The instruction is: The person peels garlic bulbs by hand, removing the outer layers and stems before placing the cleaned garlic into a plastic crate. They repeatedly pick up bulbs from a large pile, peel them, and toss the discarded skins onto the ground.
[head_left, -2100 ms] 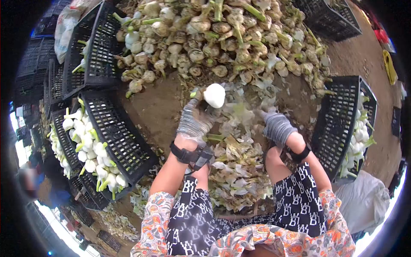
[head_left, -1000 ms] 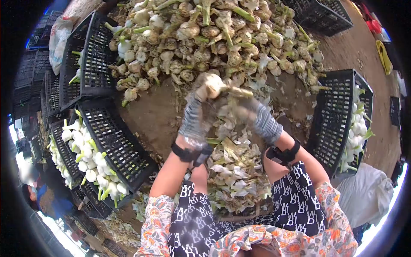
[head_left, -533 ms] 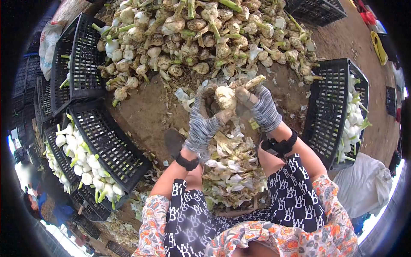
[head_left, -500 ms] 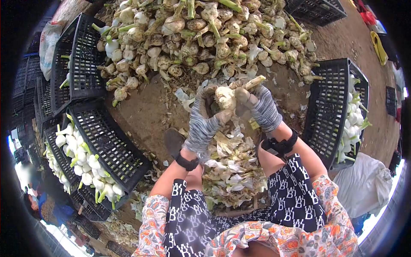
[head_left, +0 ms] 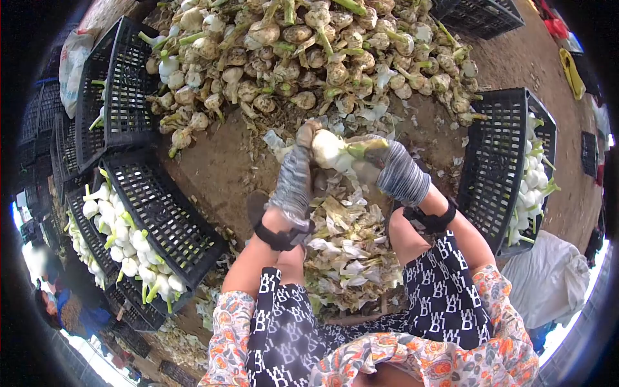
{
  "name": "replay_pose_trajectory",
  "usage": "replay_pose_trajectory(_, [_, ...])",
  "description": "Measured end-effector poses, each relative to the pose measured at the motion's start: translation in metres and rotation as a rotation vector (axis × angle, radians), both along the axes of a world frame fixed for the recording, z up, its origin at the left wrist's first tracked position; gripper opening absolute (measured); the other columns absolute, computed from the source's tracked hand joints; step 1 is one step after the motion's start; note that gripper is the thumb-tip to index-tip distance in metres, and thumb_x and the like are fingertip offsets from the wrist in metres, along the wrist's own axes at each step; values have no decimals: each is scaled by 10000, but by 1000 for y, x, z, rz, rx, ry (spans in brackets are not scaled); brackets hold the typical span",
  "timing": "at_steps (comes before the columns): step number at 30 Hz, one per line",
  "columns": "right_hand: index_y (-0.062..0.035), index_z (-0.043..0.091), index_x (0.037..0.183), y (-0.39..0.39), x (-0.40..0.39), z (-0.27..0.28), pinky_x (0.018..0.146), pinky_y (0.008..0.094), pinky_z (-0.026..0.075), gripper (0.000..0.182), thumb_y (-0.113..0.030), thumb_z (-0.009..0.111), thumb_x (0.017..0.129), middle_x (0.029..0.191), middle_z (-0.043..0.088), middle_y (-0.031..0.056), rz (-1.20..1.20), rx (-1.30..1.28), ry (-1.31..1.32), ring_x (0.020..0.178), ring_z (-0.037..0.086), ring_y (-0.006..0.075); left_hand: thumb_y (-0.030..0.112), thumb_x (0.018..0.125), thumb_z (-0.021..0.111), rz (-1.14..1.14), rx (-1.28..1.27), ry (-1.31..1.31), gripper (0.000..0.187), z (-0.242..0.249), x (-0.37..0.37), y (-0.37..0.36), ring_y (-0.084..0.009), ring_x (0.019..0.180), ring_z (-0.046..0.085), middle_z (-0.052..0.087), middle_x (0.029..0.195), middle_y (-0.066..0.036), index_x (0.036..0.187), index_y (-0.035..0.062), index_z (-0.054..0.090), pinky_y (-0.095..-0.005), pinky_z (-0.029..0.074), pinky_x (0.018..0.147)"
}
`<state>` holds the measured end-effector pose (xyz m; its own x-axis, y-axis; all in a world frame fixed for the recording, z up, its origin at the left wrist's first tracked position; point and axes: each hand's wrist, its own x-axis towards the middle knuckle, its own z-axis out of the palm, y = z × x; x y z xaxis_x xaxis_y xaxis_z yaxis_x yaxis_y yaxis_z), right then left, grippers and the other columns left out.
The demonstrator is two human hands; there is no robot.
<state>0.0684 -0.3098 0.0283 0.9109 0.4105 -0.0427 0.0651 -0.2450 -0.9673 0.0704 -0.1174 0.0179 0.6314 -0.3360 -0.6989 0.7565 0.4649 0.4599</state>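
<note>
The garlic bulb (head_left: 327, 151) is held up just on the near side of the pile (head_left: 296, 64), over bare ground, its pale round end toward the left and its stalk (head_left: 367, 149) toward the right. The left hand (head_left: 293, 180), in a striped glove, grasps the round end; the right hand (head_left: 403, 173), gloved too, is closed about the stalk end — its fingers are blurred, so their exact grip cannot be told.

This looks like stripping off the outer skin. To do it well, the left hand should cup the bulb firmly without squeezing, since hard pressure could bruise or split the cloves. The right hand does better to pinch only the loose layers and draw them along toward the stalk in one smooth pull; a sideways wrench might snap the neck or tear into clean skin. A small turn of the bulb between pulls would bring round any leftover dirty patch.

Nearer the body than the pile lies a heap of skins (head_left: 351, 258) — the safest spot for scraps, well away from the crates (head_left: 164, 213) left and right of it.
</note>
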Motion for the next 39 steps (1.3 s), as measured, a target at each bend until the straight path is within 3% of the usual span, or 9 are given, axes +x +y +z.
replay_pose_trajectory(8, [4, 591, 1012, 1, 0, 9, 664, 271, 476, 252, -81, 584, 775, 858, 645, 87, -168, 83, 419, 760, 583, 130, 504, 875, 414, 115, -511, 260, 472, -1, 1, 7, -40, 324, 358, 516, 544, 35, 1123, 116, 517, -191, 261, 293])
replay_pose_trajectory(9, [9, 593, 1003, -1, 2, 8, 658, 264, 473, 243, -89, 579, 781, 841, 645, 77, -221, 68, 503, 750, 576, 117, 462, 877, 449, 57, -695, 21, 490, -6, -2, 11, -93, 558, 555, 605, 784, -56, 1193, 89, 478, -236, 457, 481])
replay_pose_trajectory(13, [41, 605, 913, -11, 1, -1, 657, 262, 467, 210, -120, 579, 782, 801, 644, 85, -229, -23, 470, 725, 573, 113, 335, 833, 593, -123, 680, -1029, 616, -2, -18, -16, -258, 1107, 476, 479, 1208, -169, 1307, 33, 340, -325, 361, 944])
replay_pose_trajectory(16, [33, 610, 879, -7, -5, -13, 669, 274, 469, 188, -123, 570, 783, 793, 642, 110, -247, 1, 353, 724, 584, 136, 308, 843, 579, -201, 890, -1089, 580, -9, -14, -15, -250, 1096, 489, 477, 1218, -180, 1297, 25, 356, -312, 376, 930])
replay_pose_trajectory(20, [-6, 621, 866, -4, -9, -14, 689, 296, 471, 146, -92, 561, 764, 788, 634, 137, -262, 174, 503, 730, 607, 216, 420, 862, 509, -8, 300, -568, 435, -44, -11, -18, -165, 865, 565, 570, 999, -88, 1104, 58, 499, -273, 467, 752])
replay_pose_trajectory(24, [-44, 627, 856, -10, -4, 15, 721, 326, 473, 157, -29, 586, 705, 839, 619, 130, 3, -232, -319, 794, 590, 307, 517, 843, 475, -50, -372, 5, 477, -11, -6, -1, -166, 681, 596, 612, 794, -72, 990, 68, 546, -293, 505, 623])
replay_pose_trajectory(29, [-15, 540, 992, -7, -12, 1, 751, 268, 453, 224, -41, 554, 770, 886, 588, 61, -122, 63, 80, 829, 560, 157, 253, 769, 687, 19, 852, -941, 409, -14, -4, 4, -130, 903, 541, 581, 1002, -69, 1059, 3, 543, -245, 459, 765])
replay_pose_trajectory(33, [10, 323, 1235, 5, -18, 1, 793, 244, 432, 500, -42, 524, 780, 931, 565, 52, -130, 203, 144, 867, 548, 138, 95, 783, 660, 19, 590, -736, 264, 16, -9, -11, -121, 874, 555, 596, 975, -57, 1024, 25, 577, -251, 462, 767])
replay_pose_trajectory(39, [23, 475, 1099, 1, -12, 15, 793, 276, 458, 326, -15, 500, 776, 897, 605, 85, -255, 383, 390, 823, 583, 159, 94, 816, 621, 10, 504, -753, 145, -3, -9, -4, -113, 826, 565, 595, 933, -42, 937, 16, 602, -246, 465, 731])
